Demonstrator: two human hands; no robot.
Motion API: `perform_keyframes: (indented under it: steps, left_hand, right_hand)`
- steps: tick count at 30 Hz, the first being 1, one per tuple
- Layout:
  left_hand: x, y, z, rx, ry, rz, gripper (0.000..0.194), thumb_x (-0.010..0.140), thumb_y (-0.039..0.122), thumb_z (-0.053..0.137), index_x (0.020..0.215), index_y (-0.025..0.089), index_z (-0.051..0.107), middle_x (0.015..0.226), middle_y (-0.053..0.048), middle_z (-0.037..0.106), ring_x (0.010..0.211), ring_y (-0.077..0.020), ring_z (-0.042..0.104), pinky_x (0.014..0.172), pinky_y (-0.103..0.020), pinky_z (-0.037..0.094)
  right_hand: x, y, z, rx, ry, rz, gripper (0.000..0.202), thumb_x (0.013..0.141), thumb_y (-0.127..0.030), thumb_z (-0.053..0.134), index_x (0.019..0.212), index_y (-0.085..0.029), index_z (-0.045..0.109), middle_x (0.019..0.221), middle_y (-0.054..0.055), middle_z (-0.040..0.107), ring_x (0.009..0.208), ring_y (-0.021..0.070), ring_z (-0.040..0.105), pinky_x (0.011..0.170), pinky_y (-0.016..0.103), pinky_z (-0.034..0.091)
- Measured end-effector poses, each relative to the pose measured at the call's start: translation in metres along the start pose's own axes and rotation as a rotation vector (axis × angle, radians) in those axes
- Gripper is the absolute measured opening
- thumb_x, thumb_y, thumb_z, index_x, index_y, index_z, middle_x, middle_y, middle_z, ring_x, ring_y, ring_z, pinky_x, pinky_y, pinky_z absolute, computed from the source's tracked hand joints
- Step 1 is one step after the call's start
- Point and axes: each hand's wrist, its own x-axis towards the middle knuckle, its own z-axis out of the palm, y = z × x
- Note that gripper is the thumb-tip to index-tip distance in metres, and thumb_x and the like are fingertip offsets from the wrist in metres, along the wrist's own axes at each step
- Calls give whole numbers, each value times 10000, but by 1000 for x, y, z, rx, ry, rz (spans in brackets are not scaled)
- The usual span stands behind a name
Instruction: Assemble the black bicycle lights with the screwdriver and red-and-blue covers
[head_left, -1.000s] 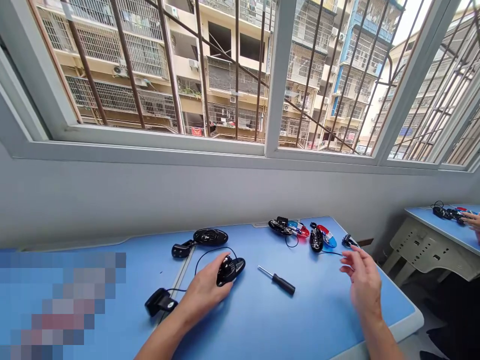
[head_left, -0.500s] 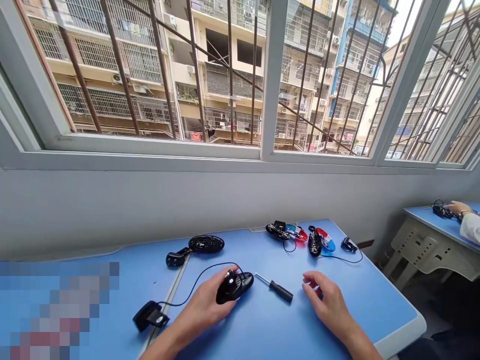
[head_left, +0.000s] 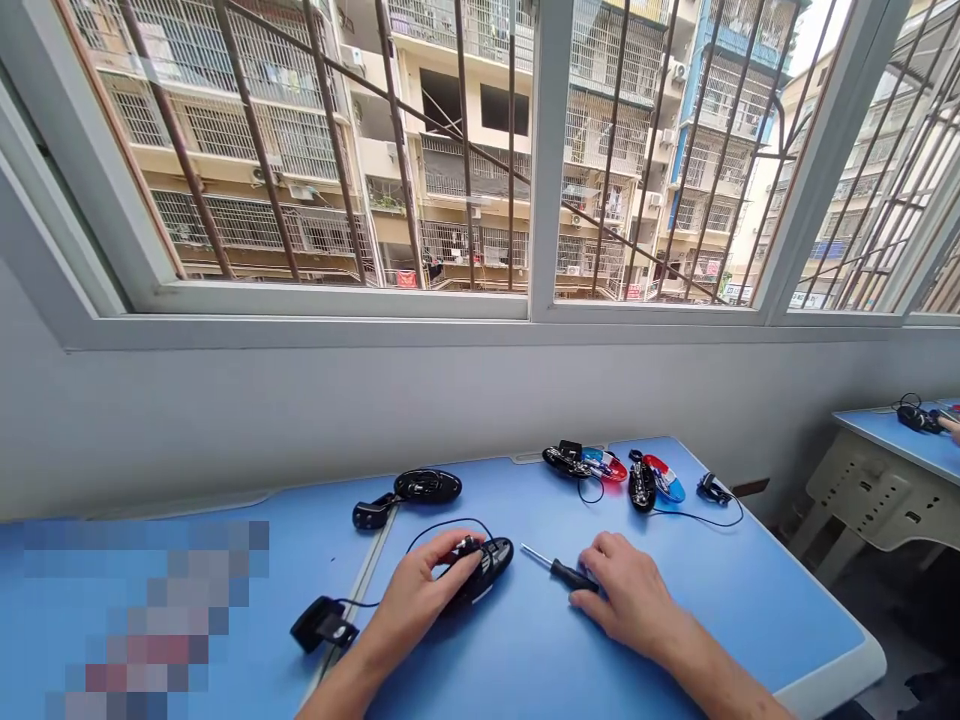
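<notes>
On the blue desk [head_left: 525, 660], my left hand [head_left: 424, 585] grips a black oval device [head_left: 491, 568] with its thumb and fingers. A thin cable runs from this device to a black clip-like part [head_left: 324, 625] at the left. To the right, a screwdriver [head_left: 571, 575] with a black handle and metal shaft lies on the desk, its tip toward the device. My right hand [head_left: 626, 595] is at its handle, fingers curled around the handle's end.
Another black oval device [head_left: 427, 487] lies at the back left. Two opened devices with red and blue parts [head_left: 604, 464] [head_left: 664, 478] lie at the back right, beside a small cabled part [head_left: 712, 489]. A person's hand [head_left: 951, 427] shows at a far-right desk.
My right hand has moved left onto the screwdriver handle. My left hand has tilted the black device and shifted its fingers on it. The camera view has shifted slightly.
</notes>
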Motion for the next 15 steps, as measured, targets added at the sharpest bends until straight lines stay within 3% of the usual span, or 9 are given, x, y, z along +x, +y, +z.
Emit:
perform_keyframes:
  steps: [3,7,12,15]
  left_hand:
    - [-1,1,-2,-81,-43,-46,307,737,438,606,907,204,709,874,-44,706,800,-238,631,714,-289,495]
    - [-3,3,-3,-136,-46,-55,311,731,437,631,932,214,713,936,-43,705,829,-232,624,723,-278,488]
    - [-4,4,-2,-222,-77,-92,300,738,461,631,868,208,730,901,-42,710,793,-221,618,683,-261,472]
    - [-2,9,-1,-322,-102,-144,305,727,471,648,838,196,719,812,-22,700,734,-196,608,654,-245,460]
  right_hand:
    - [10,-3,3,-55,-12,-12,48,845,-217,592,875,-198,624,953,65,642,866,226,597,676,303,442]
    - [9,6,11,63,88,-36,36,841,-172,552,836,-196,579,891,48,642,805,204,584,659,293,418]
    - [5,21,15,522,202,71,94,864,-261,483,799,-202,519,652,-20,553,590,146,518,550,261,402]
    - [8,23,9,898,222,172,186,820,-382,555,794,-198,544,647,-15,562,611,159,569,501,250,450]
